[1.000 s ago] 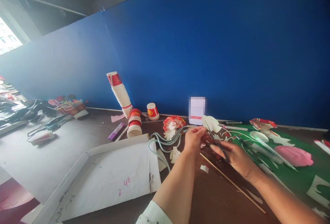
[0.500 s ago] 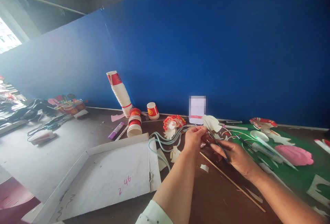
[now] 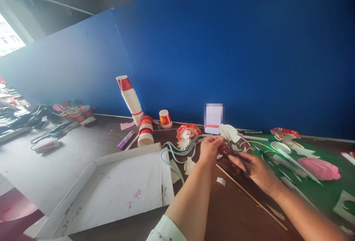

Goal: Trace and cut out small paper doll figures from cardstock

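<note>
My left hand (image 3: pixel 211 150) is closed on a white paper piece (image 3: pixel 229 133), which rises just beyond its fingertips. My right hand (image 3: pixel 251 167) is closed round the dark handles of a pair of scissors (image 3: pixel 239 156). The scissor blades point up and left, against the white paper. Below my hands a thin wooden stick (image 3: pixel 249 195) lies slantwise on the dark table (image 3: pixel 230 215), near a small white scrap (image 3: pixel 221 181). To the left of my left hand is a red and white cut paper flower (image 3: pixel 188 133).
A shallow white cardboard tray (image 3: pixel 111 189) and grey-green cables (image 3: pixel 177 148) lie left. Stacked paper cups (image 3: pixel 130 100) lean by the blue partition (image 3: pixel 222 48). On the right, a green mat (image 3: pixel 327 193) bears a pink petal shape (image 3: pixel 318 168), pens and cut pieces.
The view has shifted slightly, so the table items appear a little farther right. My hands keep nearly the same pose round the paper and the scissors.
</note>
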`<state>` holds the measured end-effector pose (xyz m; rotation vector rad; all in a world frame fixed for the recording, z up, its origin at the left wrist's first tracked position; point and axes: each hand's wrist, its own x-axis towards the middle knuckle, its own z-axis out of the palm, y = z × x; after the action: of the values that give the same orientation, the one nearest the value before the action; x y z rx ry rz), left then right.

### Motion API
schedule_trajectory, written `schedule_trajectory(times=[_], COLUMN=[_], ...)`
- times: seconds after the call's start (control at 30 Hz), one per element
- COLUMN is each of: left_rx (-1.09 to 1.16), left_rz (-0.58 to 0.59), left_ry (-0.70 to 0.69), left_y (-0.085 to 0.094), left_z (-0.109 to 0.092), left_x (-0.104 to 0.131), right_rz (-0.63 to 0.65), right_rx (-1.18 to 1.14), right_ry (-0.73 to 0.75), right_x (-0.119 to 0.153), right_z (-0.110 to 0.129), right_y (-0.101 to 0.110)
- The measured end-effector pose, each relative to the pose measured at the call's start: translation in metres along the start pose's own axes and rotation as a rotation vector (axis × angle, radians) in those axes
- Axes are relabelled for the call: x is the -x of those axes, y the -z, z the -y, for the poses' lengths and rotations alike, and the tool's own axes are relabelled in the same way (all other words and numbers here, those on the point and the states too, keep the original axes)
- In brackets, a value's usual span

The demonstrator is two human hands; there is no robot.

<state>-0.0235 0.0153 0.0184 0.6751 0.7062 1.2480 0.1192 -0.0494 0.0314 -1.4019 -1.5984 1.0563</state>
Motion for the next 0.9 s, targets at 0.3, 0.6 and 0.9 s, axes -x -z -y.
schedule_trajectory(times=[0.3, 0.6, 0.9], left_rx=[0.004, 0.014, 0.019], left_rz=[-0.01, 0.001, -0.002], left_ry=[0.0, -0.003, -0.003], left_y=[-0.0003, -0.0006, -0.0007], left_z=[0.0004, -0.0007, -0.0004], left_x=[-0.0009, 0.0013, 0.0016], right_rz=[-0.019, -0.023, -0.013], right_rx=[0.02, 0.011, -0.009], right_ry=[-0.02, -0.006, -0.008], right_x=[-0.0014, -0.0012, -0.0012], right_z=[-0.0026, -0.0008, -0.0007], right_y=[-0.0007, -0.0014, -0.002])
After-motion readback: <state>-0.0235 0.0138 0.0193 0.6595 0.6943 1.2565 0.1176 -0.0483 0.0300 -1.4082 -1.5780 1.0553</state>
